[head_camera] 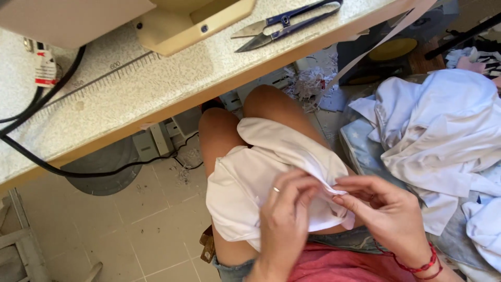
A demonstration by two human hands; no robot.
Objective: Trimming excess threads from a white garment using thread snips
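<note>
I see left hand, right hand fingers pinching white folded cotton garment piece at 3 o'clock edge; I'd keep fold taut, pinches close.

A white cloth on the lap is pinched at its edge by the left hand and the right hand, while blue snips are left on the table.
</note>
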